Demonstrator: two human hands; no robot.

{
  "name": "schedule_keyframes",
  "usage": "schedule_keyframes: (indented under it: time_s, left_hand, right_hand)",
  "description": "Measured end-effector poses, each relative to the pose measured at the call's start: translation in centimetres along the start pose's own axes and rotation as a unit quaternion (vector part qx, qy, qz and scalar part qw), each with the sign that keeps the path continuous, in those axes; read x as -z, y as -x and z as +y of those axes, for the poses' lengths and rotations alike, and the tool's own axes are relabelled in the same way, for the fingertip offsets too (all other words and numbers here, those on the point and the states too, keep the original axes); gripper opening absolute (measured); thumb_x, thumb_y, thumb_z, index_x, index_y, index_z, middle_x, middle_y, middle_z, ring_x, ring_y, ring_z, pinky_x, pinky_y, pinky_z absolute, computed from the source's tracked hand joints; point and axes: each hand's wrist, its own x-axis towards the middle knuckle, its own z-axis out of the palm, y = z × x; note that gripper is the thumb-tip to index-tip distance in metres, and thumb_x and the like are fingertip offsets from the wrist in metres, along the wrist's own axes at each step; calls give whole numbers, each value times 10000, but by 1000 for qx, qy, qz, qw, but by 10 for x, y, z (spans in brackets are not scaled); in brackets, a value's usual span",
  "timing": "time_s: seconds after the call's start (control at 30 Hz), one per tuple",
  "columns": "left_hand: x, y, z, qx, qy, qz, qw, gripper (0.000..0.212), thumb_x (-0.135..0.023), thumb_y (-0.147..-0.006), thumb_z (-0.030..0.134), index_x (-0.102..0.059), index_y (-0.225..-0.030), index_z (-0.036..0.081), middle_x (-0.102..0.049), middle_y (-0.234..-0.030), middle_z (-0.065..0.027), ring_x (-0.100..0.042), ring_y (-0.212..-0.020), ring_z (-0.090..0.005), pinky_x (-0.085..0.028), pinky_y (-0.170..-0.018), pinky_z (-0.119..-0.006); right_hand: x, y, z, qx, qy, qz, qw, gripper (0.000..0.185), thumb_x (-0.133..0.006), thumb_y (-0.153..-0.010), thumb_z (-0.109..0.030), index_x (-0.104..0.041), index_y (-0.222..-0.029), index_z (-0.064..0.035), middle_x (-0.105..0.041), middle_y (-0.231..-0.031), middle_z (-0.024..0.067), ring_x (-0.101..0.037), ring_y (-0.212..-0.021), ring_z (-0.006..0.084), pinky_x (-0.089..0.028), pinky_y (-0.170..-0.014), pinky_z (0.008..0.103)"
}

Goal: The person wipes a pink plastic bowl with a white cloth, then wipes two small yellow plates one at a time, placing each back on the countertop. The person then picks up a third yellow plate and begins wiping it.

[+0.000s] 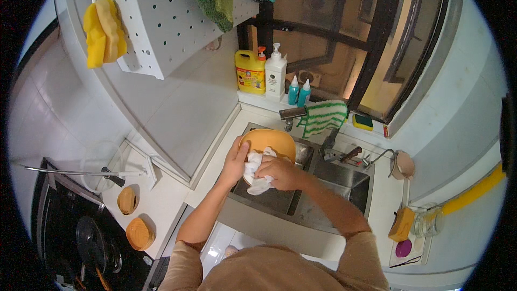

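Note:
Over the left basin of the steel sink (317, 210), my left hand (235, 163) grips the left rim of an orange bowl (270, 139), thumb on its inner side. The bowl is tilted so that its inside shows. My right hand (280, 173) holds a crumpled white cloth (258, 185) against the lower part of the bowl. The cloth hides part of the bowl's lower rim. Two small wooden bowls (127, 201) (140, 233) sit apart on the white counter at the left, beside the hob.
A tap (293, 114) with a green-striped cloth (325, 118) stands behind the sink. Pump bottles (276, 74) and a sponge (362, 122) line the sill. A black hob (60, 226) with a lidded pan is at lower left. A glass jar (428, 223) stands at right.

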Motion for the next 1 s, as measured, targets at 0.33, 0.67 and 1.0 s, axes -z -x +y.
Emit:
schedule_keyframes:
  time_s: [0.33,0.67,1.0]
  left_hand:
    - [19,-12,6,34,-200,-103,974,346,-410,-830,45,-445,-1172,9,-576,-1060,-184,-548,-1014,-271,-402,-889,-327]
    - [9,-19,28,-188,-130,116,967,400,-324,-763,0,-490,-1126,-16,-590,-989,-170,-565,-951,-244,-411,-875,-313]
    - [7,-32,-7,-52,-36,162,985,375,-396,-827,24,-437,-1199,3,-572,-1053,-133,-580,-897,-219,-449,-807,-303]
  right_hand:
    - [44,-8,12,91,509,16,856,94,-538,-677,-115,-575,-755,-77,-541,-864,57,-518,-902,218,-436,-806,350]
    - [26,-21,-22,-62,444,-4,894,186,-544,-738,-180,-603,-863,-55,-609,-836,98,-567,-860,249,-425,-805,386]
    - [-10,0,20,-241,-621,339,664,338,-479,-840,-263,-521,-1087,-36,-589,-1011,141,-573,-928,288,-451,-835,431]
